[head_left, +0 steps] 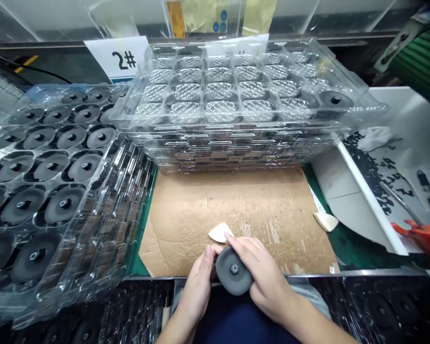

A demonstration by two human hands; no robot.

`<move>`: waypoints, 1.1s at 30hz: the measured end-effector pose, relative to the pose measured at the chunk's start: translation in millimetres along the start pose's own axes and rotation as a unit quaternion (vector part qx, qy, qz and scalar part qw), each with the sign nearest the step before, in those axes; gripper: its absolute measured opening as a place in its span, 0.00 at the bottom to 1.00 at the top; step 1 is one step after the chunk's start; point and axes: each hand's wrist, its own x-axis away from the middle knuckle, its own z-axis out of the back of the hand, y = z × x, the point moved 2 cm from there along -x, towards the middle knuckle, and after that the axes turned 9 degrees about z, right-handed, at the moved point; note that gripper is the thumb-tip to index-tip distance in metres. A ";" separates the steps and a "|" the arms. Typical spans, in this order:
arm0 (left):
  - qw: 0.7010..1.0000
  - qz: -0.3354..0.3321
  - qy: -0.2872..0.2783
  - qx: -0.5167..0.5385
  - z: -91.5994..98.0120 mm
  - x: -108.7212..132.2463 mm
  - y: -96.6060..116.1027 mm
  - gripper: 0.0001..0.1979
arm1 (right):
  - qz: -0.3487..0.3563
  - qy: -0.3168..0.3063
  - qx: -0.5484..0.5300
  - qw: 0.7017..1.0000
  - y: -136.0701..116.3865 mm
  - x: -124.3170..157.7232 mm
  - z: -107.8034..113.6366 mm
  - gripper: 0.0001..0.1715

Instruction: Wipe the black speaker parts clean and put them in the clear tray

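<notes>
Low at the cardboard's front edge, a dark grey rounded disc [232, 282] with a small metal-tipped stud in its middle is held between both hands. My left hand [198, 282] is closed at its left edge, thumb up and the other fingers partly hidden. Closed round the right side is my right hand [263, 272], its index finger reaching over the top edge. A cream-white wedge-shaped piece [219, 232] shows just beyond that fingertip; I cannot tell whether it is held or lies on the cardboard [236, 196].
Clear plastic trays [215, 114] stand stacked at the back, one disc [335, 99] in the top one. Stacked trays of similar discs [69, 165] rise at left. At right are another white wedge [326, 221], a white bin [372, 205] with black scraps, and orange-handled pliers [421, 232].
</notes>
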 end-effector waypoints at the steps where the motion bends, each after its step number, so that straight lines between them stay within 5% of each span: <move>1: 1.000 0.001 -0.011 0.015 -0.2 1.3 -1.3 0.20 | -0.010 0.009 -0.002 1.000 1.2 -1.2 1.3 0.39; 10: 0.972 0.036 -0.131 0.190 7.3 5.6 -3.9 0.33 | -0.023 0.003 -0.010 1.000 3.0 -17.5 -15.1 0.34; 18: 0.946 0.010 -0.070 0.316 24.2 9.9 0.4 0.24 | -0.067 -0.100 0.059 0.991 4.2 -15.1 -16.0 0.43; 23: 0.938 -0.034 -0.011 0.344 41.1 10.6 11.3 0.21 | -0.148 -0.037 0.131 0.980 35.4 -16.4 -17.6 0.25; 29: 0.948 -0.068 0.014 0.312 43.6 12.1 18.4 0.24 | -0.060 -0.045 0.125 0.989 41.5 -24.9 -50.2 0.14; 33: 0.953 -0.073 0.017 0.293 40.3 14.9 22.5 0.25 | 0.017 -0.060 0.098 0.993 39.6 -21.0 -49.8 0.14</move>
